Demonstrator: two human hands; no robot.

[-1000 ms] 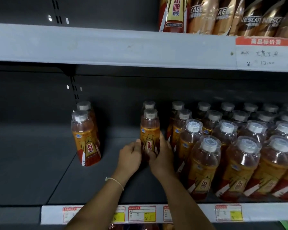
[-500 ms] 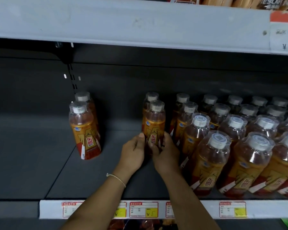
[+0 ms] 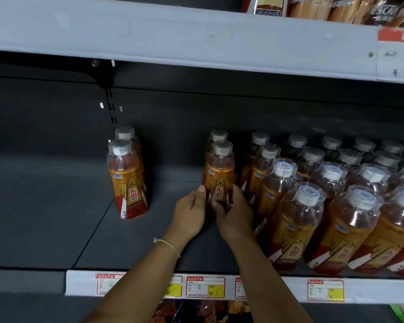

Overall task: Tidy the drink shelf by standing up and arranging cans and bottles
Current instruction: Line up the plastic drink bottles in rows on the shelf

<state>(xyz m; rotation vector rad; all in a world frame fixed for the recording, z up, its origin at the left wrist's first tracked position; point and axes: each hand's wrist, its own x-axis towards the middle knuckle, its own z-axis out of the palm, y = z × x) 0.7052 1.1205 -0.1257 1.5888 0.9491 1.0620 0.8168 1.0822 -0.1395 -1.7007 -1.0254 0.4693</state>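
Centrally, held bottle (image 3: 219, 180): standing upright on the dark shelf (image 3: 131, 241), one bottle directly behind it.
Left hand (image 3: 189, 214): fingers curling around the held bottle's lower left side.
Right hand (image 3: 233, 216): fingers wrapping its lower right side, thumb lying across the front.
Bottle block (image 3: 331, 197): standing in packed rows just right of the held bottle.
Bottle pair (image 3: 126, 176): standing well apart, left of the held bottle.
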